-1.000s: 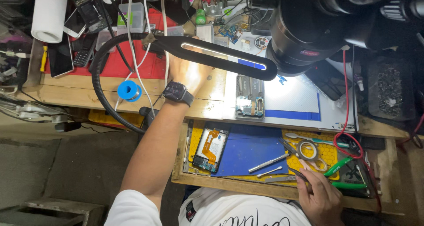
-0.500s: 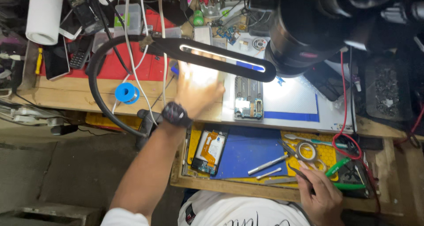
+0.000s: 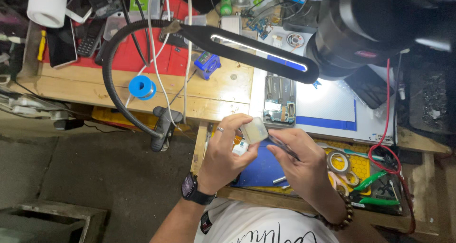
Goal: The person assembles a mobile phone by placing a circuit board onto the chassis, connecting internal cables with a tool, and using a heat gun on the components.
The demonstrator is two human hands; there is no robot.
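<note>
The person's left hand [image 3: 223,155] is raised over the near edge of the wooden workbench [image 3: 218,88], its thumb and fingers closed around a small pale square part [image 3: 254,130] that it holds up at the fingertips, just in front of the opened phone [image 3: 279,99] lying under the lamp. A ring sits on one finger of that hand and a dark wristwatch [image 3: 191,188] on the wrist. The right hand [image 3: 299,164] is close beside it, fingers pinched together on a thin metal tool [image 3: 280,145] whose tip points toward the square part; whether the tip touches the part cannot be told. A beaded bracelet [image 3: 344,214] circles the right wrist. Beneath both hands lies a blue mat [image 3: 259,169] in a shallow tray, with a roll of clear tape [image 3: 338,161] and green-handled cutters [image 3: 375,181] just to the right on a yellow honeycomb pad [image 3: 361,164]. A black gooseneck desk lamp [image 3: 259,48] arches over the bench, its lit bar above the opened phone, which rests on a white and blue work mat [image 3: 332,110]. Farther back stand a blue spool of wire [image 3: 141,87], a red mat [image 3: 137,53] with several phones on it, and a white paper roll [image 3: 46,4] at the far left corner. A large dark microscope head [image 3: 375,27] hangs at the upper right.
</note>
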